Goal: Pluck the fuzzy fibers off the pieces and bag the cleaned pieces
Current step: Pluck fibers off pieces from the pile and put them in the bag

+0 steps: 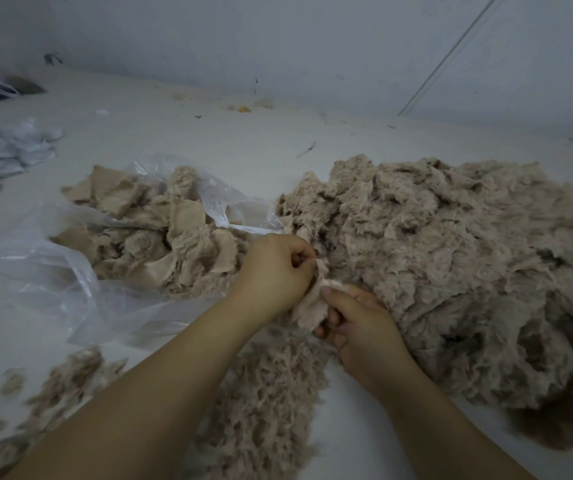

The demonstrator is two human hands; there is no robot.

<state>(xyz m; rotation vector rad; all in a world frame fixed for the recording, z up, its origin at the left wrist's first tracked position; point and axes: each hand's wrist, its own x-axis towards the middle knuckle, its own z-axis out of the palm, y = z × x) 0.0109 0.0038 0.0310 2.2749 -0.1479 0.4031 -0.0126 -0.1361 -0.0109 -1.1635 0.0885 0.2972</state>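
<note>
- Pile (pixel 451 271): beige plush cloth, shaggy and matt.
- Piece (pixel 309 306) between the hands: the same fuzzy cloth, paler.
- Bag (pixel 56 271): thin clear plastic, glossy and crinkled.
- Pieces in the bag (pixel 160 233): smooth, flat woven backing showing.
- Table (pixel 181 133): white, smooth, matt.

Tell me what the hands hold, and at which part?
Both hands, left hand and right hand, pinch one fuzzy piece: left at its top edge, right at its right edge.
</note>
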